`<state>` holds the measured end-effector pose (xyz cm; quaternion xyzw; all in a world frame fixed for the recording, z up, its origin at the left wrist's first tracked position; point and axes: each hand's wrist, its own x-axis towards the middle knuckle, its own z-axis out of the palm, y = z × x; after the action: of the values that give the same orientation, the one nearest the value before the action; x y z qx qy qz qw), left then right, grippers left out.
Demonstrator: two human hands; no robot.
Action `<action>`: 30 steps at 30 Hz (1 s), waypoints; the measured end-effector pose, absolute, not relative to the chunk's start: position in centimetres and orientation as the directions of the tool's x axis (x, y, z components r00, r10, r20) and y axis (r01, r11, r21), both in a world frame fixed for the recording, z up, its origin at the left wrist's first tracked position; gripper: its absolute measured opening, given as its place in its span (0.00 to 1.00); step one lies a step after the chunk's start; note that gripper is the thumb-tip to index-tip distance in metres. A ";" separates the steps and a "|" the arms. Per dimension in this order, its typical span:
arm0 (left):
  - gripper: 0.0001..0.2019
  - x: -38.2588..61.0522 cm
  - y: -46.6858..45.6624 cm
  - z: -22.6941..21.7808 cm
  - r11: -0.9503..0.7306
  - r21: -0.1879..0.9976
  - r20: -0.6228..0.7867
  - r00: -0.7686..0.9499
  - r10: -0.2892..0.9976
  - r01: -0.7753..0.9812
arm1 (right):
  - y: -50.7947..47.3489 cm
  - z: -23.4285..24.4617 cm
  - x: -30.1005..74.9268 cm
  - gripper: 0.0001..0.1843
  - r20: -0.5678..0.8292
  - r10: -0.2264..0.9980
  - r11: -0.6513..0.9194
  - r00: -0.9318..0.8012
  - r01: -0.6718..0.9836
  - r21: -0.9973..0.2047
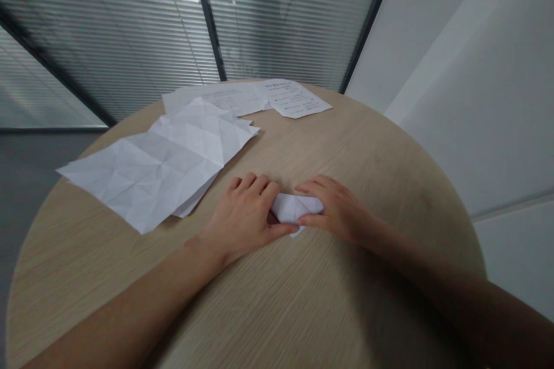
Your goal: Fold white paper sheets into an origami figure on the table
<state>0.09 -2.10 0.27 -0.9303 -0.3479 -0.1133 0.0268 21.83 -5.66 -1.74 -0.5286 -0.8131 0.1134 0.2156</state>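
A small piece of folded white paper (pixel 293 207) lies between my two hands, low over the table. My left hand (pixel 247 213) grips its left end, the fingers curled behind it and the thumb along its near edge. On the other side, my right hand (pixel 333 207) pinches the right end between thumb and fingers. Creases cross the paper's upper face, and a small pointed tip shows below the thumbs. Both ends of the paper are partly covered by my fingers.
Creased white sheets (pixel 168 164) lie stacked at the left on the round wooden table (pixel 367 144). Printed papers (pixel 296 98) rest at the far edge. Beyond the table stand blinds behind glass (pixel 285 17) and a white wall (pixel 485 81).
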 end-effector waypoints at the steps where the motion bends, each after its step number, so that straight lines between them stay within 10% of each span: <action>1: 0.30 0.1 -2.1 0.2 -0.753 0.041 0.226 0.728 0.647 0.657 | -5.7 -1.7 21.8 0.30 0.215 0.916 0.401 -0.340 0.809 -0.430; 14: 0.42 -0.1 -1.9 -0.1 -0.741 0.196 0.239 0.702 0.671 0.642 | -5.8 -0.4 21.6 0.08 0.001 0.983 0.136 -0.185 0.714 -0.687; 19: 0.43 -0.1 -2.2 -0.2 -0.624 0.551 0.317 0.552 0.771 0.555 | -5.8 -1.0 21.4 0.10 0.102 0.986 0.151 -0.130 0.462 -0.874; 23: 0.33 0.1 -2.4 -0.2 -0.470 0.844 0.284 0.527 0.801 0.260 | -5.9 -1.2 20.7 0.13 0.052 0.998 0.056 -0.026 0.202 -0.978; 30: 0.07 0.4 -1.8 0.0 -0.415 0.891 0.274 0.510 0.815 0.184 | -5.9 -1.4 20.4 0.12 0.071 0.991 0.067 -0.115 -0.038 -0.997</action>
<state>0.43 -1.78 0.04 -0.7561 -0.3305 -0.3683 -0.4284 20.40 -5.92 -1.43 -0.4439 -0.5367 0.5189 0.4956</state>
